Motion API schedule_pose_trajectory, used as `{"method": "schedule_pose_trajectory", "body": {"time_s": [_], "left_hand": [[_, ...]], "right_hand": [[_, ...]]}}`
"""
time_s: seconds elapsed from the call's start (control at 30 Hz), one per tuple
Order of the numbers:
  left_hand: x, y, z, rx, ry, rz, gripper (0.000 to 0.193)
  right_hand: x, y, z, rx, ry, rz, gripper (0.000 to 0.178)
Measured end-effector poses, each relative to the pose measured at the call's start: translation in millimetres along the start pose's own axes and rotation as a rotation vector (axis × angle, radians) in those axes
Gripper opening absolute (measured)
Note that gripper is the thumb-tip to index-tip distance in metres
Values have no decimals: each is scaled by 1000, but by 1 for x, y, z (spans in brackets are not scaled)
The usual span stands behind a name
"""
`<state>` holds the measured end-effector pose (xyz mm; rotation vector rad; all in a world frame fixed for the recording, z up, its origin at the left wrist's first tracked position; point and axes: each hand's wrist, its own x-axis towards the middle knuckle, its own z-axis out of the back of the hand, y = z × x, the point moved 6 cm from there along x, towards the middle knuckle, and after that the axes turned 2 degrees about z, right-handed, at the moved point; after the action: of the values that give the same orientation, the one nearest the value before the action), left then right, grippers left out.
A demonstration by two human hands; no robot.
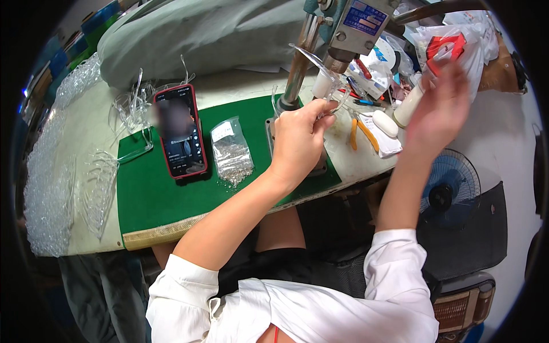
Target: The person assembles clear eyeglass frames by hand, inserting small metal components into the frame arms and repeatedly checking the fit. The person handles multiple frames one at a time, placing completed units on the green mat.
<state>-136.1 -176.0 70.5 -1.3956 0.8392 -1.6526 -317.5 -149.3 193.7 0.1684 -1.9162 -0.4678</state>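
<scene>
My left hand pinches a clear plastic eyeglass frame at the foot of a bench press. One clear arm of the frame sticks up past the press's steel column. Motion smears my right hand, raised at the right beside a white bottle and below the press's lever; its fingers cannot be made out. Left of my left forearm, a small clear bag of tiny metal parts lies on the green mat, with some parts spilled at its lower end.
A phone in a red case lies on the mat. More clear frames and bubble wrap are at the left. Orange-handled pliers, a white oval object and pens crowd the right. A blue fan stands below the table edge.
</scene>
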Motion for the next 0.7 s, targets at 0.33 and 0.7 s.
{"method": "schedule_pose_trajectory", "body": {"time_s": [0.33, 0.7], "left_hand": [[0, -5, -12, -78, 7, -26, 19], [-23, 0, 9, -186, -1, -175, 16]], "right_hand": [[24, 52, -27, -166, -52, 454, 36], [-74, -17, -42, -372, 592, 115, 39]]}}
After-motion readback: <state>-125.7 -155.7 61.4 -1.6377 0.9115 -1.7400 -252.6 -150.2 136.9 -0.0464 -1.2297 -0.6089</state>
